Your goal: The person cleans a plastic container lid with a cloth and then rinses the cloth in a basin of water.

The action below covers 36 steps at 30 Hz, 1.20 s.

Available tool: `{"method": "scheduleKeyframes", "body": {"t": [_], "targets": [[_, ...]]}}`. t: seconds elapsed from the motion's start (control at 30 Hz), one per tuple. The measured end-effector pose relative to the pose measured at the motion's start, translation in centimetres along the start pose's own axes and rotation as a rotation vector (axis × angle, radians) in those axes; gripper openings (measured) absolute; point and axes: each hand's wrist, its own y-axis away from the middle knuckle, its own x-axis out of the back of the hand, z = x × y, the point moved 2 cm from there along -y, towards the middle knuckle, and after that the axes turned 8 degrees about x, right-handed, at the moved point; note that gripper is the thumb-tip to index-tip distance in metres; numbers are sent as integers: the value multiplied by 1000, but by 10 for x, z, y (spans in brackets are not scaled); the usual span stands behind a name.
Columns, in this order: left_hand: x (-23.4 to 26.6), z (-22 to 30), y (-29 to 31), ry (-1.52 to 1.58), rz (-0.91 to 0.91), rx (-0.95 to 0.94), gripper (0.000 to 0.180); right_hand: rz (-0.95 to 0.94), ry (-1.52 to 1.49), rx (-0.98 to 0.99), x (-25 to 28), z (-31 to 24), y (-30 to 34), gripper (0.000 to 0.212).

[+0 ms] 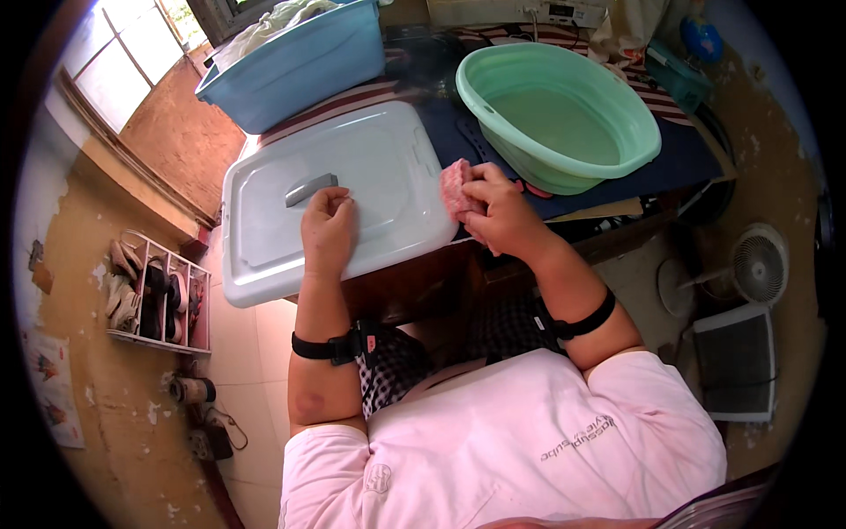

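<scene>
A large pale lid (379, 207) of a storage box lies flat on the table in front of me. My left hand (328, 225) is over the lid, its fingers pinched at the near end of a small grey oblong piece (304, 191), which looks like plastic. Just off the lid's right edge, my right hand (504, 210) grips a bunched pink textured cloth (454, 189). The fingers are curled round the cloth, and part of it is hidden by them.
A green oval basin (564, 172) with water in it stands at the right, close to my right hand. Behind the lid is a blue plastic bin (300, 75) with whitish material in it. A shoe rack (163, 291) and a fan (758, 264) stand below table height.
</scene>
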Motion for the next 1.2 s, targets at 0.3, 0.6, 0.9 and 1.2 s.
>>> {"method": "scheduleKeyframes", "body": {"t": [0.3,0.6,0.9,1.2], "targets": [[-4,7,3,-137,27,-12,23,-30,293,365,-39,-30,3,16],[0,2,2,-53,12,-2,21,36,226,108,-17,-4,9,18],[-6,6,2,-41,4,-22,20,35,534,125,-62,-7,-25,8],[-8,8,5,7,-1,1,19,-39,499,191,-29,-11,-4,22]]}}
